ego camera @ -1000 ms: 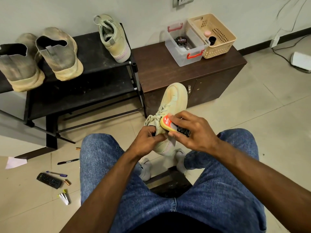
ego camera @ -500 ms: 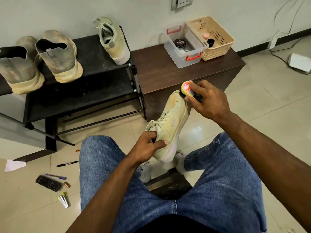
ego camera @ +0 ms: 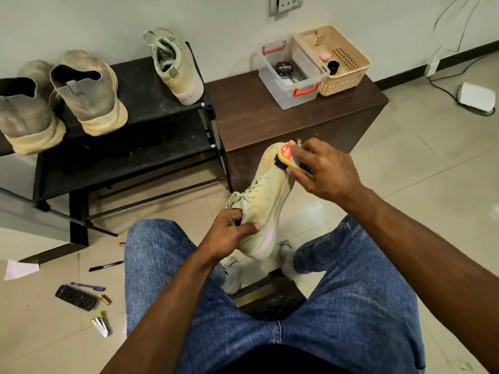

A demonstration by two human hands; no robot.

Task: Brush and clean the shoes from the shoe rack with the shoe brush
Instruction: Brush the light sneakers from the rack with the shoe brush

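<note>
Head view: sneaker (ego camera: 266,201) gripped at heel collar by left hand (ego camera: 229,233), toe raised toward 12 o'clock, presumably to expose upper. Shoe brush (ego camera: 293,157) clasped by right hand (ego camera: 321,168), bristles laid against toe. At 1 o'clock on worktop (ego camera: 243,114): clear box (ego camera: 290,87) holding polish tin (ego camera: 284,68); beige basket (ego camera: 348,76) holding dark bottle (ego camera: 332,67).

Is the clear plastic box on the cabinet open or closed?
Open. The clear plastic box shows no lid on top, its red handles are visible, and a round black tin lies visible inside it.
</note>
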